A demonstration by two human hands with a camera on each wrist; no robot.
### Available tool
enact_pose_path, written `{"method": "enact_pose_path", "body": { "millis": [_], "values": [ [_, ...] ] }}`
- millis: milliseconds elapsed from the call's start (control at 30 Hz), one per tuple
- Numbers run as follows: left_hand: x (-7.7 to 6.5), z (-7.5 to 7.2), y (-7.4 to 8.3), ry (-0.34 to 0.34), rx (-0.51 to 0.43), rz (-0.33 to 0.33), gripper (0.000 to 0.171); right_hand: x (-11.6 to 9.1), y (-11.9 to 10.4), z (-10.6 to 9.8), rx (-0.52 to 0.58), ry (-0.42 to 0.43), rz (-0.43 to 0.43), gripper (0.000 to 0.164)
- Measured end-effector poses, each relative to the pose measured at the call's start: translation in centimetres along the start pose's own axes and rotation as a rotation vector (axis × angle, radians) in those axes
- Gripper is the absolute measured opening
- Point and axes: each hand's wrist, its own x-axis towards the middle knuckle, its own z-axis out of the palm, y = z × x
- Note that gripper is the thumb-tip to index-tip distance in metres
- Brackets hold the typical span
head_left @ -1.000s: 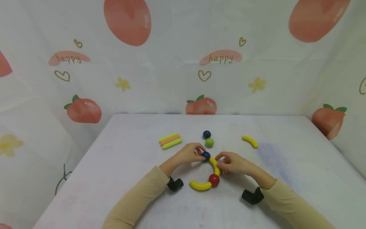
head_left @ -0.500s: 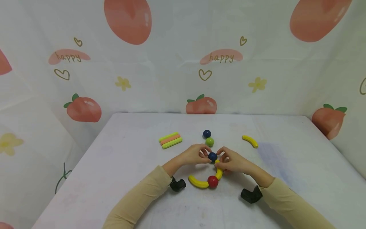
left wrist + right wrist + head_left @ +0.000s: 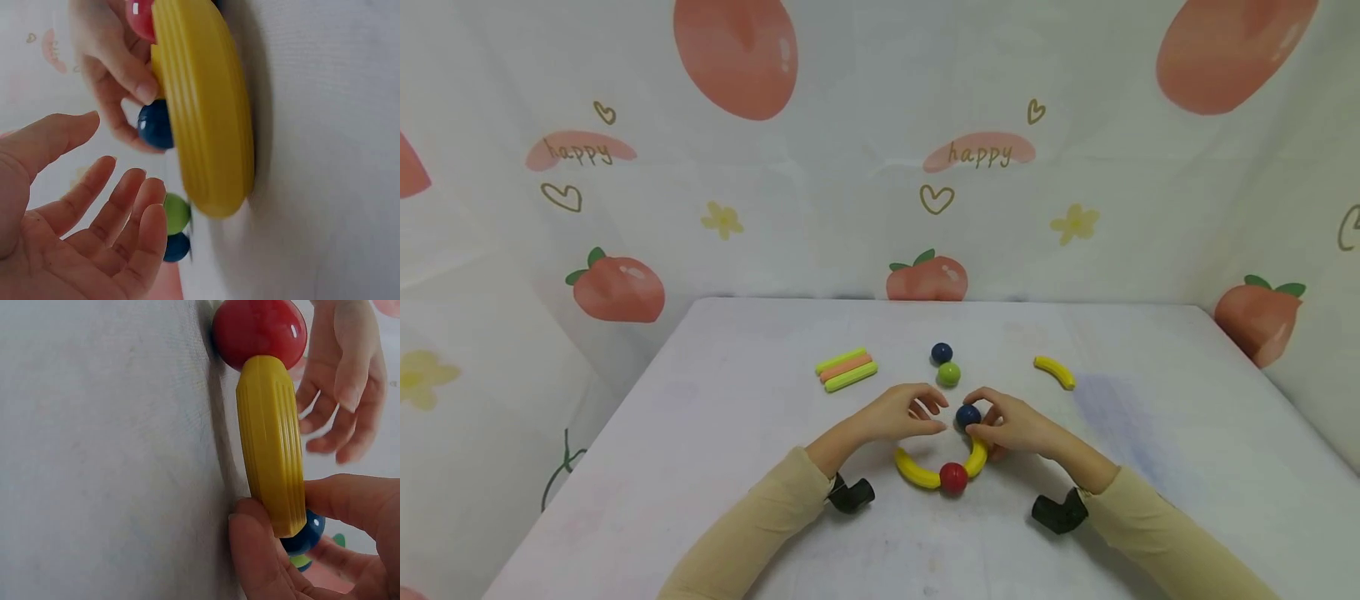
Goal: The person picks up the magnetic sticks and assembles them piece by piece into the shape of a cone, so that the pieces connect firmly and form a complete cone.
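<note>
My right hand (image 3: 1017, 425) holds the joint of a navy blue ball (image 3: 967, 415) and a ridged yellow curved rod (image 3: 270, 450). Thumb and fingers lie on either side of the rod's end, and the index finger reaches round the ball. A shiny red ball (image 3: 953, 478) joins that rod to a second yellow curved rod (image 3: 203, 112), so the chain makes a U on the table. My left hand (image 3: 901, 414) hovers left of the blue ball, fingers spread and apart from it; its palm (image 3: 62, 256) shows in the left wrist view.
Behind the hands sit another blue ball (image 3: 942, 352) and a green ball (image 3: 949, 374). A third yellow curved rod (image 3: 1055, 372) lies at the back right. Yellow-green and orange straight sticks (image 3: 847, 369) lie side by side at back left. A patterned cloth (image 3: 820, 183) hangs behind the table (image 3: 737, 333).
The blue ball came right in my left hand to the yellow rod's end; the left hand has since let go and drawn back left. My right hand now holds ball and rod together.
</note>
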Motion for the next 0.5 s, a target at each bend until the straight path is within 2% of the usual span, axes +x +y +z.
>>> {"method": "enact_pose_path", "body": {
  "millis": [167, 267, 333, 500],
  "values": [
    [-1.4, -0.7, -0.4, 0.066, 0.039, -0.003, 0.028, -0.3, 0.1, -0.1, -0.017, 0.018, 0.041, 0.042],
    [-2.2, -1.1, -0.7, 0.091, 0.029, -0.032, 0.024, -0.4, 0.3, -0.2, -0.017, 0.019, 0.044, 0.041],
    [-2.7, -1.2, -0.9, 0.085, 0.012, -0.057, 0.021, -0.6, 0.4, -0.3, -0.012, 0.02, 0.041, 0.041],
    [-3.5, -1.2, -1.6, 0.017, -0.05, -0.117, 0.019, -0.9, 0.6, -0.4, -0.008, 0.035, 0.049, 0.041]
  ]
}}
